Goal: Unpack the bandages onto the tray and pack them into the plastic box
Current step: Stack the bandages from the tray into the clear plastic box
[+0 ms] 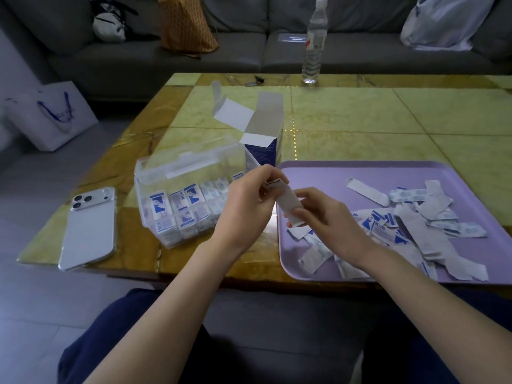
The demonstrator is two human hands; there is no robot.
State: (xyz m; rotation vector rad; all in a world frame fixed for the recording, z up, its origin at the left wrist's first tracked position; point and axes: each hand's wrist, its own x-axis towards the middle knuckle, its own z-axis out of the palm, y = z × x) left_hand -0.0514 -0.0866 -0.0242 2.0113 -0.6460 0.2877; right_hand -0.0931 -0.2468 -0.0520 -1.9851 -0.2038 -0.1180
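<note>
**Inspector:** What is the risk at the fingers?

**Assessor:** The bandages [288, 202] are pinched at their two ends only. I cannot tell whether this is one strip or a thin stack. In my judgement a slack thumb would let them fan out and drop between box [155, 173] and tray [332, 173], at centre frame.

**Inspector:** And further out?

**Assessor:** The box rows look nearly full, so forcing more in may buckle the wrappers. A sweep of the left forearm could knock the phone [88, 225], lower left, near the table edge.

**Inspector:** What is the pose?

**Assessor:** On the left hand [243, 200] the fingers are curled, pinching the upper end. On the right hand [324, 214] the fingers are narrow, wrapped round the lower end, above the tray's left rim. Both forearms enter from the bottom of the frame. The loose pile [401, 223] lies to the right on the tray.
</note>
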